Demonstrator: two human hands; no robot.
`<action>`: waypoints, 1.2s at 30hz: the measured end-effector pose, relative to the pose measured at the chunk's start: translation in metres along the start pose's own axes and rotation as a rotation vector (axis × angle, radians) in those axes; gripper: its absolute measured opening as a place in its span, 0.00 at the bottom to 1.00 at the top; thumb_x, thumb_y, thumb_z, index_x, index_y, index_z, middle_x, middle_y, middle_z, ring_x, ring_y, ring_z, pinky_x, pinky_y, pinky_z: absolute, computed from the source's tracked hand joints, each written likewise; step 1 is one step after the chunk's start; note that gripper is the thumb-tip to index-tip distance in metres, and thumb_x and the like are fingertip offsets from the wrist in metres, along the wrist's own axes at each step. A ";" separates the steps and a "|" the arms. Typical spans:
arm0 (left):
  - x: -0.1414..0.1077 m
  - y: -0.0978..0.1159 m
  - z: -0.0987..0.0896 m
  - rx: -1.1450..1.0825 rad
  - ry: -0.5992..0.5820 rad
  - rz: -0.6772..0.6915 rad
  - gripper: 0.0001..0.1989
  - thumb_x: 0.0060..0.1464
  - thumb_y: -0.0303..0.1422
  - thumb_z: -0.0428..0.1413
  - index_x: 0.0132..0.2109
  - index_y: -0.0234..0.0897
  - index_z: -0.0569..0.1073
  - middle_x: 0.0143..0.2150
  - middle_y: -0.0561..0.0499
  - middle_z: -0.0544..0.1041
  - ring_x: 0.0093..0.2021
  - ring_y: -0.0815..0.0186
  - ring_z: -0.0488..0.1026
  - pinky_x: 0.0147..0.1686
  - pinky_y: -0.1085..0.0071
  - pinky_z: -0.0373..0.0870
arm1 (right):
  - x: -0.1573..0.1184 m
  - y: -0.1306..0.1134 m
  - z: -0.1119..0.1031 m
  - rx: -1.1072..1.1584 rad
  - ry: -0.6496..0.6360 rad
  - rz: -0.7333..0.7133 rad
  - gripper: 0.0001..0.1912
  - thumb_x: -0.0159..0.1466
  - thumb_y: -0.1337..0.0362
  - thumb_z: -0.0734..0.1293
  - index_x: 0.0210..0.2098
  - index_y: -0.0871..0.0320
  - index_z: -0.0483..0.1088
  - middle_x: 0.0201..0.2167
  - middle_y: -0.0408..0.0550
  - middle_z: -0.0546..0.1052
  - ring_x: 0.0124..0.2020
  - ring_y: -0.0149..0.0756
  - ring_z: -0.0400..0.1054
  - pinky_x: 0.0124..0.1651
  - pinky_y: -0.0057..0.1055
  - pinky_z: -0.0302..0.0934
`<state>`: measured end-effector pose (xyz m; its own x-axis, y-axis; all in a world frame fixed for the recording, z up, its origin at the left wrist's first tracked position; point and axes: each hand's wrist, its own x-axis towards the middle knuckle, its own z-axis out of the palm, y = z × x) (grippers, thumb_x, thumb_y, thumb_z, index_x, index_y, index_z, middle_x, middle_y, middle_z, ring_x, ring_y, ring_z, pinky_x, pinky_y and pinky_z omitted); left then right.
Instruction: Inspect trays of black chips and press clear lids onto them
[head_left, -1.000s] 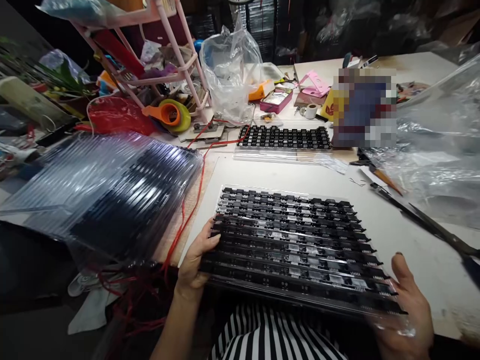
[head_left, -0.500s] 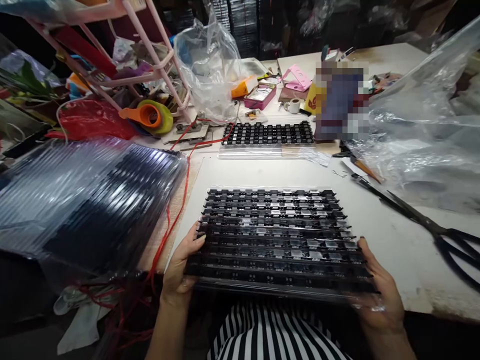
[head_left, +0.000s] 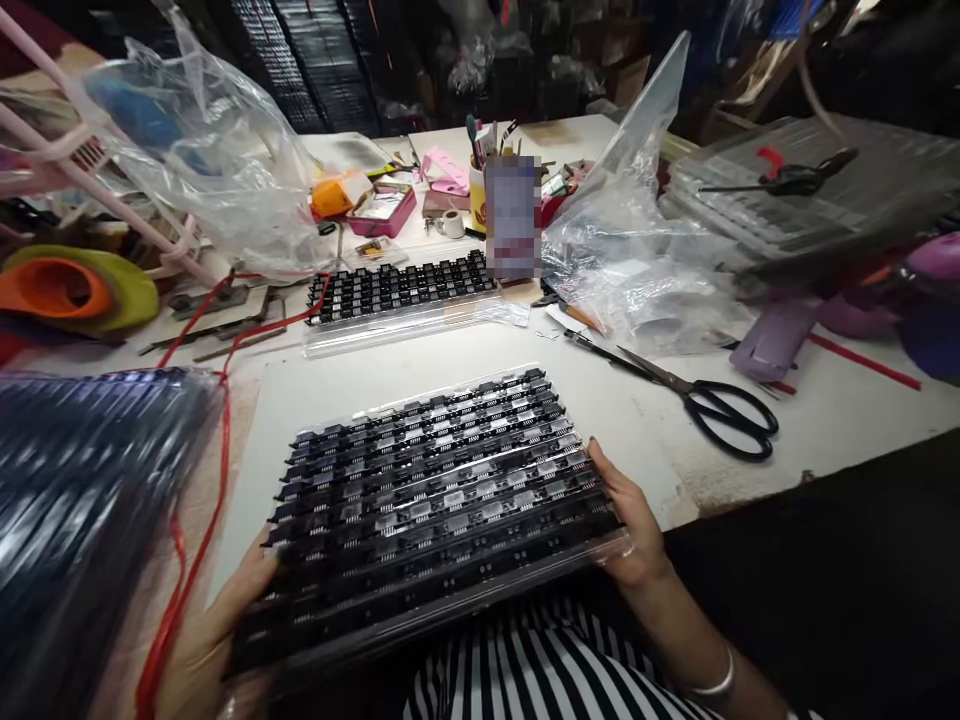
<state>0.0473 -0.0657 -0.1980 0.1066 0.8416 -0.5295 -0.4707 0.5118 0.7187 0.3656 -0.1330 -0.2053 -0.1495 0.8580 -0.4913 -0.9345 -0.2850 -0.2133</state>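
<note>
A clear plastic tray (head_left: 450,515) filled with rows of black parts with metal pins lies between my hands, close to my body over the table's near edge. My left hand (head_left: 221,625) grips its left side, the thumb on top and the other fingers mostly hidden below. At the right side, my right hand (head_left: 628,515) is closed around the rim. The tray slants in view, its right end farther away. Beyond it, a second clear tray (head_left: 405,338) holds similar black parts on the white table.
Left, a plastic-wrapped stack of dark trays (head_left: 90,480) lies beside red string (head_left: 225,420). Large black-handled scissors (head_left: 701,405) rest at right, near crumpled clear plastic (head_left: 637,290). Behind stand a pink box (head_left: 386,212), a tape roll (head_left: 451,224) and a pink rack (head_left: 142,205).
The view has swung to the right, so table items appear farther left and more of the right side shows. The tray now looks tilted in view, still in both hands.
</note>
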 end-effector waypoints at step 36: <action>-0.005 -0.019 0.002 -0.093 -0.147 0.156 0.28 0.53 0.24 0.52 0.61 0.43 0.63 0.58 0.47 0.71 0.59 0.58 0.66 0.61 0.58 0.58 | 0.002 -0.002 -0.011 0.044 0.295 -0.211 0.14 0.66 0.66 0.59 0.35 0.58 0.77 0.30 0.45 0.82 0.30 0.35 0.77 0.50 0.35 0.68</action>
<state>0.0570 -0.0794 -0.2081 0.1488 0.9289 -0.3390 -0.5697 0.3607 0.7384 0.3706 -0.1356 -0.2146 0.1413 0.7342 -0.6641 -0.9489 -0.0908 -0.3023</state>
